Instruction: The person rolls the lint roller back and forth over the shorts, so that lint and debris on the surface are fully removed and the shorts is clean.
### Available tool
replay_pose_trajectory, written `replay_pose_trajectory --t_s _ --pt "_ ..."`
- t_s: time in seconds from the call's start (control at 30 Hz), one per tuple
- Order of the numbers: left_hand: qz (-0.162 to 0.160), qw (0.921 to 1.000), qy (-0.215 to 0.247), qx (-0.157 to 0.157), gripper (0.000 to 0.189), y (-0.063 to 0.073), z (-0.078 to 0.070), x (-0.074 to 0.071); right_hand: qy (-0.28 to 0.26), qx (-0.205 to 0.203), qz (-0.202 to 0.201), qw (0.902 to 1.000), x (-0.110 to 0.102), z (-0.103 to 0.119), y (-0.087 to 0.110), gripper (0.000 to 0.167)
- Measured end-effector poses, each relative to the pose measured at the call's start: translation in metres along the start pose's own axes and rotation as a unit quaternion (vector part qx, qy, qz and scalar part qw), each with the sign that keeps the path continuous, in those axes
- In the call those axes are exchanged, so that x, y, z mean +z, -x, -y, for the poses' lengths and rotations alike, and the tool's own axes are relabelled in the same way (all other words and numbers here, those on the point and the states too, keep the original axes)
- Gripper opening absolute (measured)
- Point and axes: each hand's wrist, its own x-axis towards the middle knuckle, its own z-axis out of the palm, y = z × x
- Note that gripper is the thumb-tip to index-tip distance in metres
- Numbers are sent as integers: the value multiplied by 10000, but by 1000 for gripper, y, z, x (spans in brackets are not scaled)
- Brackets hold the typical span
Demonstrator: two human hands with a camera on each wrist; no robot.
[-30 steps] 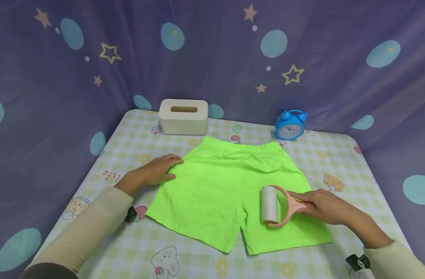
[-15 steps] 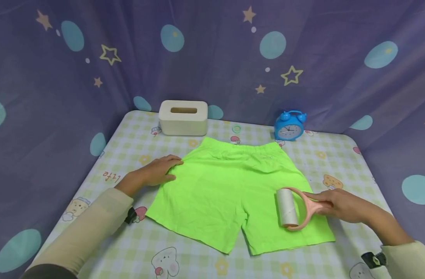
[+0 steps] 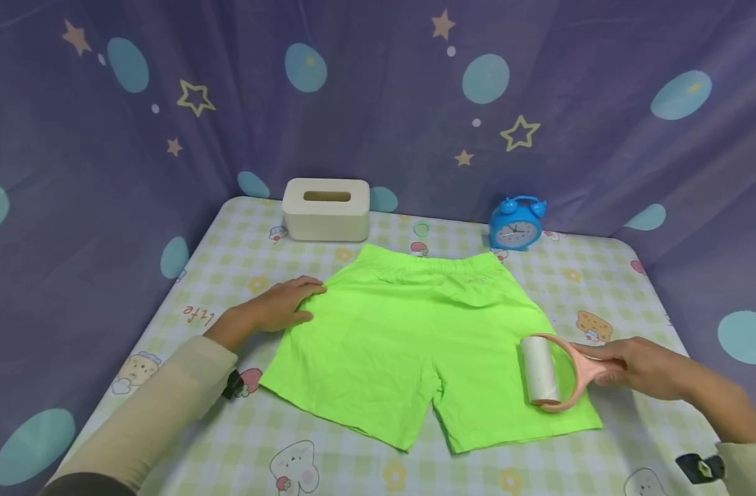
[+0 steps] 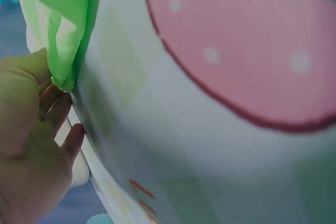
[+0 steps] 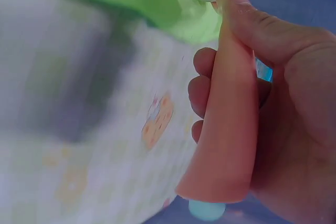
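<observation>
Neon green shorts (image 3: 402, 331) lie spread flat, waistband away from me. My left hand (image 3: 278, 304) rests at their left side, its fingertips on the fabric edge. In the left wrist view, the thumb and extended fingers (image 4: 56, 111) of that hand meet the green edge. My right hand (image 3: 641, 368) grips the pink handle (image 5: 231, 124) of a lint roller, with fingers wrapped round it and the thumb along its neck. The lint roller's white roll (image 3: 540, 370) is over the right leg of the shorts, near the outer edge.
A cream tissue box (image 3: 326, 213) stands at the back left of the checked tabletop (image 3: 346, 468). At the back right is a blue alarm clock (image 3: 517, 224), with a small green ring (image 3: 421, 229) between them. A purple patterned curtain (image 3: 378, 138) surrounds the table.
My right hand has moved the lint roller rightward across the right leg of the shorts, and the leg's hem has shifted slightly right. My left hand has stayed in place.
</observation>
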Motion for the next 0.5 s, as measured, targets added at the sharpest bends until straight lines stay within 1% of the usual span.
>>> replay_pose_trajectory --t_s 0.07,0.17,0.3,0.4,0.5 --pt "-12 10000 20 -8 59 -1 0 1 26 152 -22 9999 -1 -8 9 59" --pt "-14 10000 79 -27 59 -2 1 2 -107 321 -31 9994 1 -18 25 57" --pt "-14 10000 86 10 59 -1 2 1 -575 487 6 9972 4 -28 41 58" --pt "-10 10000 91 6 59 -1 2 1 -789 486 -12 9957 5 -35 48 56" --pt "-8 10000 93 -23 59 0 3 2 -838 465 -35 9954 3 -41 56 55"
